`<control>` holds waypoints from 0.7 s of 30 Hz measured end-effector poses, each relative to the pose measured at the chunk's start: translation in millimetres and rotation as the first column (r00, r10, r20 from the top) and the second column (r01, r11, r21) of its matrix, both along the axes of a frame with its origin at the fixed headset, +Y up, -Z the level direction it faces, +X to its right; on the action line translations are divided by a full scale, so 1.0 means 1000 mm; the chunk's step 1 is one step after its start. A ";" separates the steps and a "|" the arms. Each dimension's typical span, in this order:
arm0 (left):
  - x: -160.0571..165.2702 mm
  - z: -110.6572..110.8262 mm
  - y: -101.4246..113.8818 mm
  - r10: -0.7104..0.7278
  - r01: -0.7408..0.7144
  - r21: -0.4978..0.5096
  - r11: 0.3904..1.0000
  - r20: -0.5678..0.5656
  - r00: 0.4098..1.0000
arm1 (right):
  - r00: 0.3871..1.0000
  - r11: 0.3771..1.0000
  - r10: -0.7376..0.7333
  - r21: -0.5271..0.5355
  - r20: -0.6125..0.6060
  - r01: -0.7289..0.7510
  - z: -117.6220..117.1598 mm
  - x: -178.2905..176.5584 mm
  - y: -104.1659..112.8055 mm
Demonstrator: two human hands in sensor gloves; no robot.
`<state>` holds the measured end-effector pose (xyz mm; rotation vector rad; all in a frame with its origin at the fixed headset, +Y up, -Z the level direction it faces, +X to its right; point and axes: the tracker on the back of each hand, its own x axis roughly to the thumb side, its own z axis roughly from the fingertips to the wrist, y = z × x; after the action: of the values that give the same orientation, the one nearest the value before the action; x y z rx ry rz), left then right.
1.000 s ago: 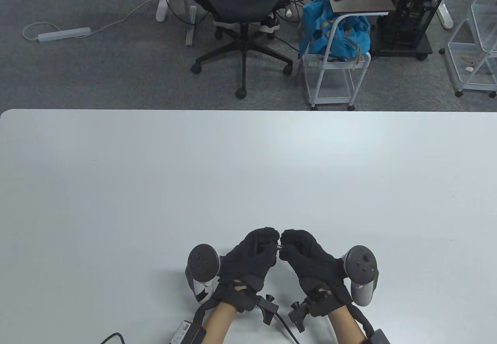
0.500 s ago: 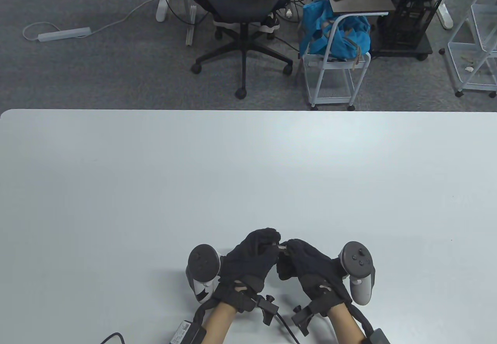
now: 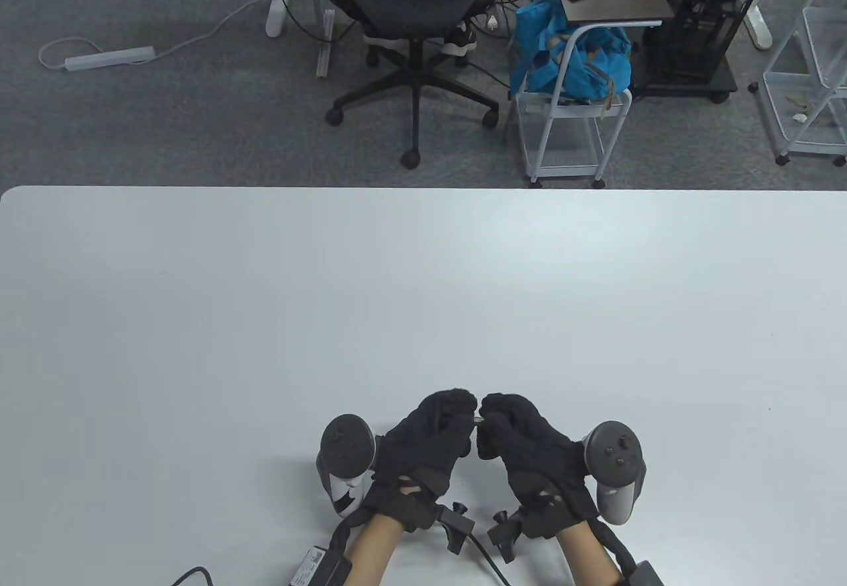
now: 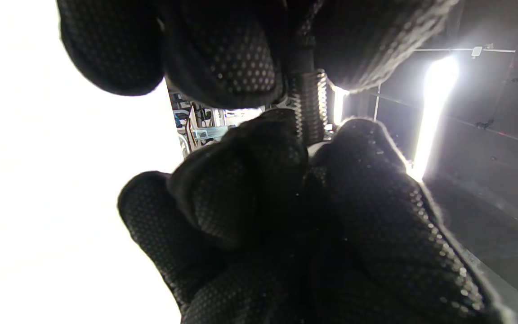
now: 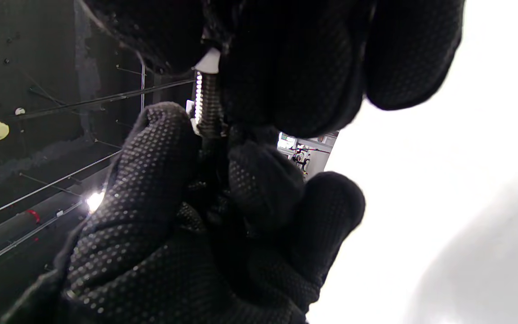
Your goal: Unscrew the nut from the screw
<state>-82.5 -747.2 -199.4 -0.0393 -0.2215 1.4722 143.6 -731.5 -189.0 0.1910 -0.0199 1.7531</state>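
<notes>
Shiny threaded metal screw [image 4: 309, 105], matt black dotted-cloth gloves on both hands, smooth matt white table [image 3: 423, 295].

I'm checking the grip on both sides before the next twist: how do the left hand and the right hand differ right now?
In the table view, the left hand comes at the screw from the left, the right hand from the right. The left hand's tracker sits at its outer left, the right hand's at its outer right. Shared: both wear black dotted gloves and grip the threaded screw between fingertips, just above the table. The nut is hidden.
</notes>
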 end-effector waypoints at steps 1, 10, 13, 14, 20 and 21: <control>0.000 0.000 0.000 0.001 -0.001 -0.002 1.000 0.000 1.000 | 1.000 1.000 -0.001 0.001 -0.006 0.001 0.000 0.000 0.000; -0.001 -0.001 0.000 0.016 -0.016 0.002 1.000 0.005 1.000 | 0.996 0.991 -0.059 -0.124 -0.067 0.051 -0.001 0.001 -0.012; 0.001 -0.001 0.002 0.002 -0.002 0.022 1.000 0.024 1.000 | 0.998 0.982 -0.042 -0.189 -0.053 0.031 -0.003 0.002 -0.017; 0.002 -0.001 0.002 -0.005 0.005 0.026 1.000 0.027 1.000 | 0.997 0.980 -0.033 -0.199 -0.064 0.019 -0.003 0.002 -0.017; 0.000 -0.001 0.001 0.002 -0.002 0.013 1.000 0.008 1.000 | 0.999 0.994 -0.021 -0.108 -0.041 0.017 -0.002 -0.002 -0.009; 0.000 -0.001 0.001 0.004 -0.004 0.012 1.000 0.004 1.000 | 0.999 0.996 -0.023 -0.083 -0.038 0.019 -0.002 -0.002 -0.007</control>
<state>-82.5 -746.7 -200.4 -0.0327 -0.2338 1.4749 141.4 -738.2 -190.9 0.1636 0.0783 1.7253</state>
